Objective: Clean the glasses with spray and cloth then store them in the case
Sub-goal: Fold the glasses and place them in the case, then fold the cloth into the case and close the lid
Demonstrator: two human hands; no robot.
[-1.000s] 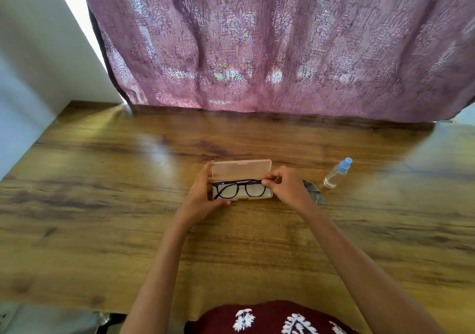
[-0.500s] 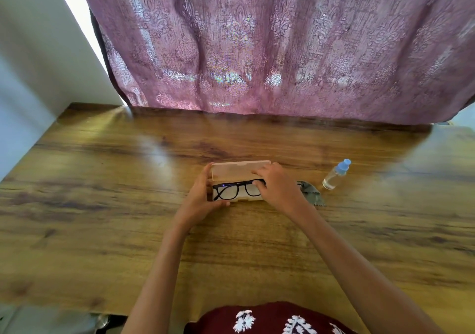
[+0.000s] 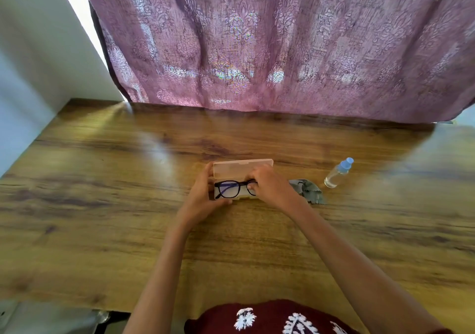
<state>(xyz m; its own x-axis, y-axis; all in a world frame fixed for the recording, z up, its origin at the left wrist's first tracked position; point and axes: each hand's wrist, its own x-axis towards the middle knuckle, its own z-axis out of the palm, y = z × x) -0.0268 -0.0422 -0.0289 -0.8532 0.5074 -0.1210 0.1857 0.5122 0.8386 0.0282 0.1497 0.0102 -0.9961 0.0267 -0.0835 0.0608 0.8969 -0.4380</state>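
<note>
Glasses in the open case
Left hand (image 3: pixel 203 200) grips the case (image 3: pixel 243 170); right hand (image 3: pixel 270 187) pinches the glasses (image 3: pixel 228 189) lying inside.

Table (image 3: pixel 102 205): glossy wood-grain top
Curtain (image 3: pixel 282 38): patterned mauve, hanging along the table's far edge
Wall (image 3: pixel 30 63): plain white, left side
Light: daylight glowing through curtain

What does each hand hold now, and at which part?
Left hand grips the case at its left end. Right hand pinches the glasses at their right side.
</note>
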